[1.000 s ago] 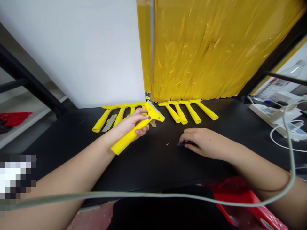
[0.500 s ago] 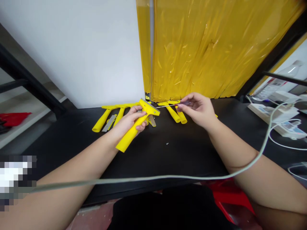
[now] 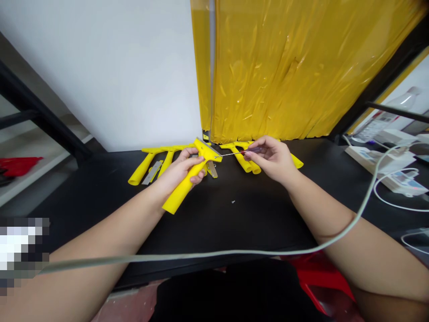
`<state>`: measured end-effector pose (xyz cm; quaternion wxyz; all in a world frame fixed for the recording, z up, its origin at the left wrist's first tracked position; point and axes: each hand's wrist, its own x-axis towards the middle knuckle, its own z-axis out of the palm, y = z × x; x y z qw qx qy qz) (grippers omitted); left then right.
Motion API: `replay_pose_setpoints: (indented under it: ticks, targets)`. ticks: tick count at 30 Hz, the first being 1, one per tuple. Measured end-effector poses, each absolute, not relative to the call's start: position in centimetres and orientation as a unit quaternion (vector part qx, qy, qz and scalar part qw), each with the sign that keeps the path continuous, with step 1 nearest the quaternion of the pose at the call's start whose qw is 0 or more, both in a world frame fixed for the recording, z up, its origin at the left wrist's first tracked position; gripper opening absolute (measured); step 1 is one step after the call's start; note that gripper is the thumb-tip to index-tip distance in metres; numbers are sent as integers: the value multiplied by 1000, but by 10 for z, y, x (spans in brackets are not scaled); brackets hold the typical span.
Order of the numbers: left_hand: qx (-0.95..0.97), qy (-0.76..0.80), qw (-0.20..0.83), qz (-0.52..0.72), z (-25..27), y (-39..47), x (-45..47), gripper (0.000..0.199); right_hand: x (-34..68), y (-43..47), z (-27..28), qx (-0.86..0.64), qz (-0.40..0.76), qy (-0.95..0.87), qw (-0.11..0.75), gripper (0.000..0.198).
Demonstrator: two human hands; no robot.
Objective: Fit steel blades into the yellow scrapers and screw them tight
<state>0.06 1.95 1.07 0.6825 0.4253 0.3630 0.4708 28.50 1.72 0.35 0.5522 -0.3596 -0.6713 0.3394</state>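
My left hand (image 3: pixel 191 165) is closed around a yellow scraper (image 3: pixel 182 185), just below its head, with the hollow handle end slanting toward me. A metal strip runs along the head's far edge. In my right hand (image 3: pixel 273 158) a screwdriver (image 3: pixel 234 154) with a dark handle is pinched between thumb and fingers. Its thin shaft points left, and the tip meets a screw at the right end of the scraper's head. On the black tabletop (image 3: pixel 201 228) below lies a small loose screw (image 3: pixel 233 202).
Several yellow scraper handles (image 3: pixel 139 170) lie along the back, left and right, with a metal blade piece (image 3: pixel 152 172) among them. A pale cable (image 3: pixel 234 250) sweeps across in front of me. White boxed devices (image 3: pixel 385 165) and a plastic bottle (image 3: pixel 385 116) stand at right.
My right hand has moved slightly left and down, bringing the screwdriver tip from beside the head's corner onto its screw. The scraper has barely moved.
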Motion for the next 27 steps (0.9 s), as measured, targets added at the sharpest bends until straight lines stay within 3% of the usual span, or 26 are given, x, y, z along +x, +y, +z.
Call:
replay_pose_setpoints:
  ticks: [7,14,17,23,27]
  targets:
    - [511,392,624,442,14,14,-1,41,286,16,6,-383,215,-742,506,24]
    - [530,382,563,507,5,13,7,44,275,17,3,-493,167,-771,368,43]
    - [556,385,528,513,2,13,9,43,271,15,-2,-474,188,-795,328,27]
    - [616,370,463,519,7,4,13,38,272,18,-5,-496,196,-764,363,17]
    - [628,377,439,520,6,1,15,35,271,21,-3,-501,204,-756,368,37]
